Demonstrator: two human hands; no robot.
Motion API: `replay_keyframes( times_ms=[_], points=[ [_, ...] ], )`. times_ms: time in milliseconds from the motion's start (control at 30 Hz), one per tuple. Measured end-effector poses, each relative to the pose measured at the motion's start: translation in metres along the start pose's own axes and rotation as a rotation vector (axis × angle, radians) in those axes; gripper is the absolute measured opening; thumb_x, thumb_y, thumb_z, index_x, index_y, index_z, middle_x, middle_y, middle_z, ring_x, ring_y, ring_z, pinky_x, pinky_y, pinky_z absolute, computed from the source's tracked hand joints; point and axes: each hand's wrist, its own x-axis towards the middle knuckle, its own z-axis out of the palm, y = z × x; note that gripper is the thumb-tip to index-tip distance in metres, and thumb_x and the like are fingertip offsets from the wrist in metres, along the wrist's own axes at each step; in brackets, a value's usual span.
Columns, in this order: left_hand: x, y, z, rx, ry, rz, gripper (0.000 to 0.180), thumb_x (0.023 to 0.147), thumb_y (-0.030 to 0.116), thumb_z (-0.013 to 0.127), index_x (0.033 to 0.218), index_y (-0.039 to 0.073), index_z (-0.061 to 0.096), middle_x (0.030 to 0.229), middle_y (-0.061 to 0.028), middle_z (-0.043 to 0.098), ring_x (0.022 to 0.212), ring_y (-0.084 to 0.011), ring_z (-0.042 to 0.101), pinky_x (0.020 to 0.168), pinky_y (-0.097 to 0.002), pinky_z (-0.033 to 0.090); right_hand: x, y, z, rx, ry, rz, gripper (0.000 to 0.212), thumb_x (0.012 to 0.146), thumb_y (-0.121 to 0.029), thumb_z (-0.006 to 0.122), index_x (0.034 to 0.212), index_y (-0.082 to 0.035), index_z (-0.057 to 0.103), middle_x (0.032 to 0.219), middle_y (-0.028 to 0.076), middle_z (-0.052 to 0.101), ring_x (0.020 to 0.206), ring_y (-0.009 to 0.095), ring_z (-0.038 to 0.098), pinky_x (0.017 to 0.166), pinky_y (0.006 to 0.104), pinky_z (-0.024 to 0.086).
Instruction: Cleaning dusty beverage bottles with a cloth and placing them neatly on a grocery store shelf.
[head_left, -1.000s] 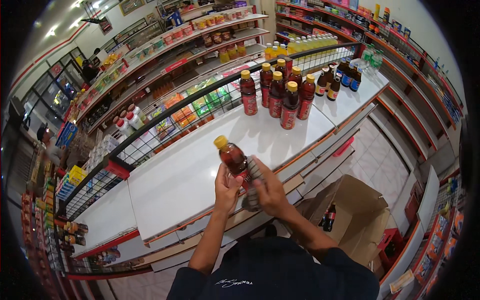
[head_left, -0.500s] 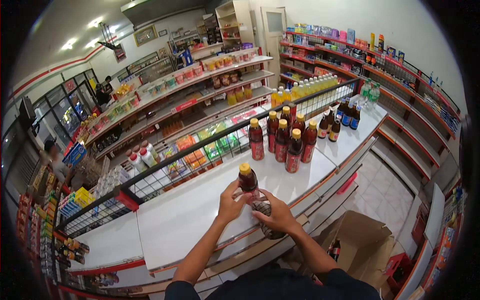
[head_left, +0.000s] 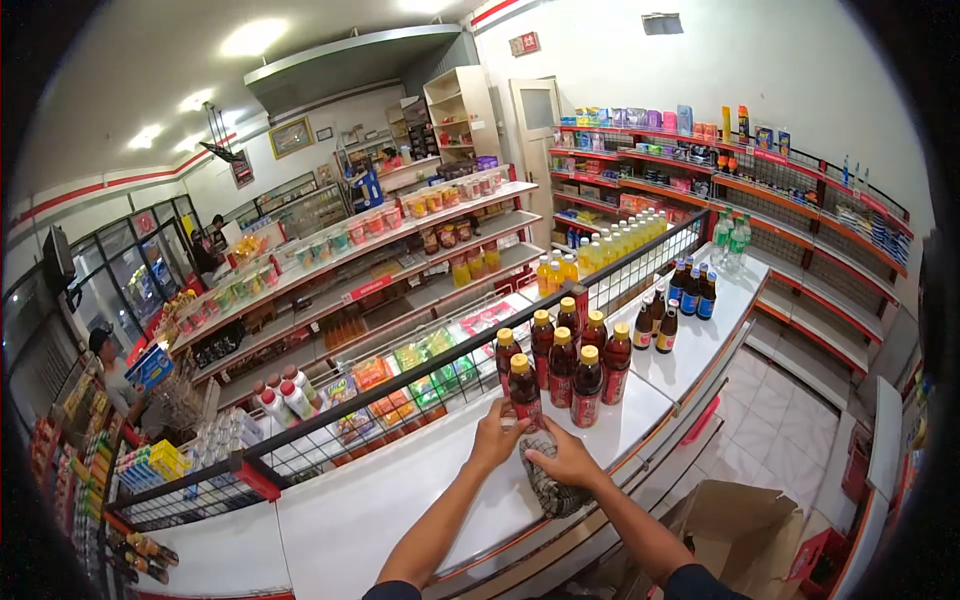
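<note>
My left hand [head_left: 497,437] is closed round the lower part of a dark red-brown drink bottle [head_left: 524,388] with a yellow cap, upright on the white shelf top [head_left: 400,500]. In my right hand [head_left: 570,456] is a bunched grey checked cloth [head_left: 548,488], close to the base of that bottle. Several matching bottles [head_left: 587,392] stand in a group just behind and to the right of it. The bottle in my grip is at the group's near left corner, in front of another bottle [head_left: 505,350].
A black wire rail [head_left: 400,388] runs along the back of the shelf top. Farther right stand small brown bottles [head_left: 666,328], blue-labelled bottles [head_left: 707,297] and clear green bottles [head_left: 738,237]. An open cardboard box [head_left: 740,520] sits low at right. A person [head_left: 118,375] is at far left.
My hands have moved forward with the bottle and cloth, bringing the bottle up against the group. The head view has tilted up, showing more ceiling and wall.
</note>
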Motion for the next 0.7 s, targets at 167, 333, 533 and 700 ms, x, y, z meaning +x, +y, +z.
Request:
replay_keyframes(
  times_ms=[167,333,533,700],
  points=[
    [0.009,-0.006,0.012,-0.039,0.071,0.019,0.057,0.085,0.022,0.075,0.129,-0.002,0.048,0.119,-0.0198,0.063,0.111,-0.026,0.064,0.083,-0.0345,0.057,0.012,0.013,0.003,-0.071,-0.005,0.083,0.077,0.083,-0.04,0.067,0.141,0.002,0.04,0.135,0.027,0.051,0.124,0.039,0.051,0.103,0.0404,0.041],
    [0.014,-0.028,0.007,0.343,0.212,0.168,0.054,0.081,0.024,0.078,0.123,-0.003,0.058,0.101,-0.0168,0.066,0.093,-0.0244,0.067,0.078,-0.0333,0.057,0.017,0.01,0.004,-0.026,-0.008,0.065,0.061,0.084,-0.035,0.068,0.131,0.002,0.053,0.129,0.023,0.058,0.121,0.033,0.055,0.102,0.0362,0.042],
    [0.01,-0.025,0.015,0.072,0.196,0.062,0.056,0.079,0.024,0.08,0.124,-0.001,0.057,0.099,-0.0153,0.067,0.091,-0.0222,0.067,0.076,-0.0327,0.057,0.01,0.016,0.011,-0.092,0.097,0.03,0.047,0.084,-0.03,0.069,0.118,0.001,0.061,0.122,0.021,0.062,0.114,0.034,0.06,0.098,0.0363,0.046],
    [-0.014,-0.009,0.008,0.064,0.193,-0.011,0.048,0.086,0.02,0.073,0.125,0.0,0.052,0.112,-0.0152,0.064,0.106,-0.0228,0.063,0.087,-0.0351,0.053,-0.003,0.004,0.02,-0.118,0.192,-0.011,0.043,0.081,-0.027,0.073,0.111,0.002,0.062,0.113,0.021,0.065,0.106,0.035,0.063,0.092,0.0376,0.048]
  ],
)
